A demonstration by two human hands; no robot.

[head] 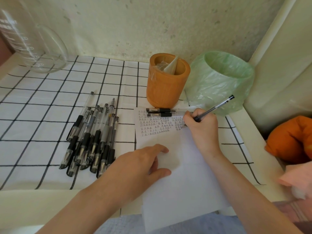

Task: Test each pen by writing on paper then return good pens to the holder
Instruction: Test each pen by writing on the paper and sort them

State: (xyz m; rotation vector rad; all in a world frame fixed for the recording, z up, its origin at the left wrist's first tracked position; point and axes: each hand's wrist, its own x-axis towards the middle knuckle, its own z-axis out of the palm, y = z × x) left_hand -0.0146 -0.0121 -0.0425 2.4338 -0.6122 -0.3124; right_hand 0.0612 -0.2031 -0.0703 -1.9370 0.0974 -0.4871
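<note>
My right hand [201,125] grips a clear black-ink pen [217,106], its tip down on the white paper [182,174] at the right end of several rows of small written marks. My left hand [143,163] lies flat on the paper's left part, fingers spread. A pile of several black gel pens [92,137] lies on the checked cloth to the left of the paper. Two more pens [160,112] lie side by side at the paper's top edge. The orange pen holder [166,85] stands just behind them, with plastic wrap inside it.
A bin lined with a green bag [222,80] stands right of the holder. A glass jar [32,41] lies at the back left. An orange cushion [292,141] and a pink cloth [297,179] are at the right edge. The paper overhangs the table's front edge.
</note>
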